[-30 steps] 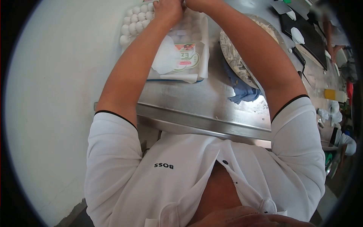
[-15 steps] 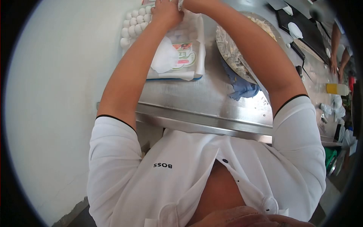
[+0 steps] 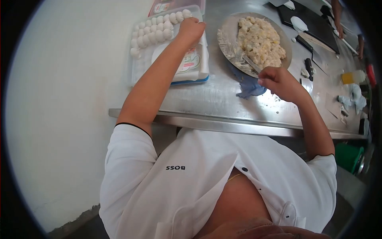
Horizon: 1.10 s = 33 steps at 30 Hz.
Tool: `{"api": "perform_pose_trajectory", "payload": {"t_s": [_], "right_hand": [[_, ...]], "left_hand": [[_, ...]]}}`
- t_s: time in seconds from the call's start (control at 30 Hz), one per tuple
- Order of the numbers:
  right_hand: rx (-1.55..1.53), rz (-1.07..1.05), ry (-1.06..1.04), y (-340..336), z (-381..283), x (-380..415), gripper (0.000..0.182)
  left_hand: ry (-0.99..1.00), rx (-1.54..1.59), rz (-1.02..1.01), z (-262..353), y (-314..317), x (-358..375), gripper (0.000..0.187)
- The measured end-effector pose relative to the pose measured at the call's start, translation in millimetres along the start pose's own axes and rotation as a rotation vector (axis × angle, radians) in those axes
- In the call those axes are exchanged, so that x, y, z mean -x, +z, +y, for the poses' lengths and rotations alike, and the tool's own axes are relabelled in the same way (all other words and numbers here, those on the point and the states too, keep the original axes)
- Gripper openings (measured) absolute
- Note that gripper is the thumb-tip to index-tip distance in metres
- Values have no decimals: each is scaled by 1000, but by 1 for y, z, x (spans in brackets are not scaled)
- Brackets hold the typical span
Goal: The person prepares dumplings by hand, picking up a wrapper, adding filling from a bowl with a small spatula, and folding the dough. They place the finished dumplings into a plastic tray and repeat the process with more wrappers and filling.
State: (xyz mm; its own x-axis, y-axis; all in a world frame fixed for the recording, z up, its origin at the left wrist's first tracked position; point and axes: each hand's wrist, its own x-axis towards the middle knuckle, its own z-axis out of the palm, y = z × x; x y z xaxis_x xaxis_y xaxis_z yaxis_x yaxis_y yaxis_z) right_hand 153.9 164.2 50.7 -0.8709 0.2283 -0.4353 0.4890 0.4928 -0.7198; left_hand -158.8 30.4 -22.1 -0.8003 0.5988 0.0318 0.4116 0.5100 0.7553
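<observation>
My left hand is closed at the right end of the rows of white dough balls; what its fingers hold, if anything, is hidden. The balls sit in a clear plastic tray, partly behind my left forearm. A white sheet with green and pink print covers the tray's near right part. Over the rim of a wide metal bowl, my right hand grips a flat metal utensil whose far end meets the lumpy, creamy filling.
A blue cloth lies under the bowl's near edge. On the steel table to the right are a black-handled knife, a black-handled spatula, a black board and a yellow bottle. A co-worker's arm is at top right.
My hands, together at the tray's far end before, are now apart. The right one has moved to the bowl and grips the utensil; the left stays over the tray. More dough balls show.
</observation>
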Motion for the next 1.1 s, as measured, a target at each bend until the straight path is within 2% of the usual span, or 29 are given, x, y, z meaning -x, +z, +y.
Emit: {"api": "perform_pose_trajectory", "payload": {"t_s": [0.07, 0.17, 0.2, 0.27, 0.3, 0.37, 0.4, 0.47, 0.53, 0.6, 0.63, 0.7, 0.73, 0.8, 0.83, 0.9, 0.93, 1.0, 1.03, 1.07, 1.1], "right_hand": [[-61, 40, -18, 1, 7, 12, 23], [-121, 93, -33, 1, 18, 13, 21], [-124, 108, -24, 0, 21, 11, 21], [-142, 115, -15, -3, 12, 14, 20], [-149, 113, -3, -5, 9, 15, 20], [-161, 82, 5, -9, 15, 11, 22], [-168, 45, 12, -9, 17, 10, 25], [-257, 85, -45, -6, 20, 9, 29], [-340, 123, -104, -1, 23, 5, 34], [-607, 283, -282, 5, 28, -3, 44], [-606, 282, -283, 7, 30, -6, 44], [-897, 138, -295, 7, 34, -9, 42], [-897, 139, -294, 5, 37, -9, 42], [-881, -64, -173, 0, 44, -8, 38], [-885, -60, -161, 1, 46, -9, 38], [-833, -12, -121, 2, 49, -13, 31], [-839, 4, -102, 2, 48, -14, 31], [-719, 174, -108, 1, 42, -16, 25], [-651, 254, -122, 0, 43, -18, 24], [-653, 264, -110, 3, 44, -18, 24], [-493, 341, -210, 5, 43, -18, 25]], "left_hand": [[-9, 21, -37, -6, 1, -4, 36], [60, -13, 142, 3, 2, 0, 25], [70, -20, 137, 8, 1, 1, 25], [202, -273, 199, 22, -3, 4, 24], [209, -277, 195, 28, -3, 7, 24], [371, -217, 176, 56, -5, 26, 21], [372, -217, 173, 64, -2, 32, 21], [617, -95, 154, 81, 9, 46, 21], [559, 103, -18, 99, 22, 74, 21], [467, 300, -208, 116, 29, 107, 20], [466, 301, -206, 122, 32, 121, 20], [330, 530, -406, 128, 34, 141, 20], [330, 531, -408, 127, 33, 146, 20], [155, 567, -431, 125, 34, 152, 19], [149, 573, -441, 119, 36, 152, 19], [-39, 758, -443, 103, 42, 150, 24], [-44, 765, -466, 103, 43, 152, 24], [-191, 595, -308, 105, 44, 156, 32], [-182, 608, -359, 100, 46, 155, 44], [-182, 611, -374, 95, 49, 155, 44], [-357, 799, -529, 91, 53, 153, 46]]}}
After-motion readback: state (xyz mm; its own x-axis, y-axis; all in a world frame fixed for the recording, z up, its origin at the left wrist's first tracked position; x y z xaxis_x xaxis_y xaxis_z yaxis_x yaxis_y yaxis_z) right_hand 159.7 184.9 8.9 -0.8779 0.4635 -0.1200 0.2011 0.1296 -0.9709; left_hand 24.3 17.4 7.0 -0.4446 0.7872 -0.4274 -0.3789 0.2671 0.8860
